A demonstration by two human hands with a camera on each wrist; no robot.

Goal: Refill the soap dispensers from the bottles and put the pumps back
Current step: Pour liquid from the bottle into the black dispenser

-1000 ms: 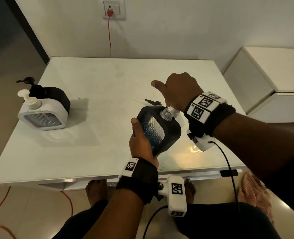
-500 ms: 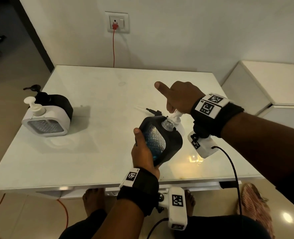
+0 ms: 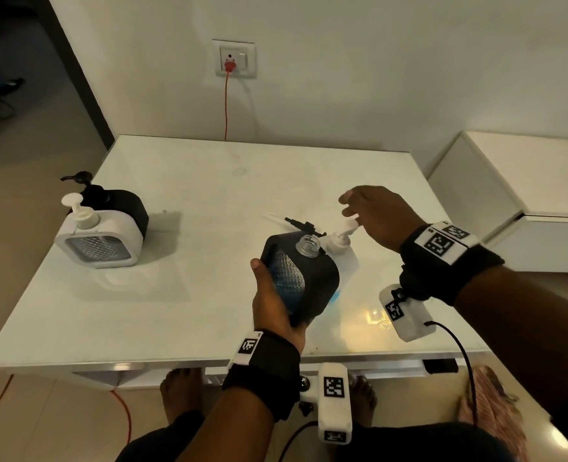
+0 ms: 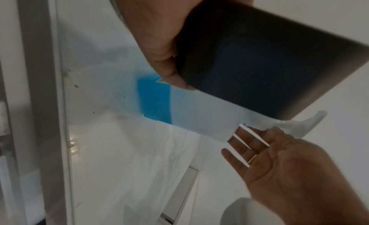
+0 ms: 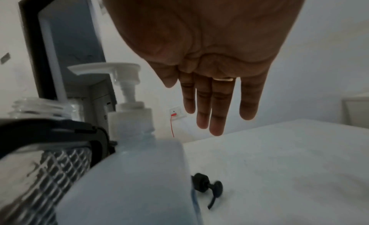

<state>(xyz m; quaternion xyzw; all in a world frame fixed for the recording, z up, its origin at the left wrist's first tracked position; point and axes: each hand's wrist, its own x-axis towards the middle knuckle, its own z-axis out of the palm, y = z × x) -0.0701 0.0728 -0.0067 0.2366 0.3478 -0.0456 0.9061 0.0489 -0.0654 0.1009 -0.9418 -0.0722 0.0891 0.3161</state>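
Black-cased dispenser (image 3: 301, 278) is tilted over the table's near edge, clutched in the left hand (image 3: 275, 305), neck open. Right hand (image 3: 381, 216) hovers flat-fingered, empty, over the white refill bottle (image 3: 341, 243). Looks like the refill step; next, grab that bottle.

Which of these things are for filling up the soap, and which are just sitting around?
For the job:
- black dispenser, neck open, held by the left hand
- white pump bottle, by the open right hand
- black pump, lying on the table
- two dispensers at left

Just around:
- wall socket
- red cord
- white cabinet
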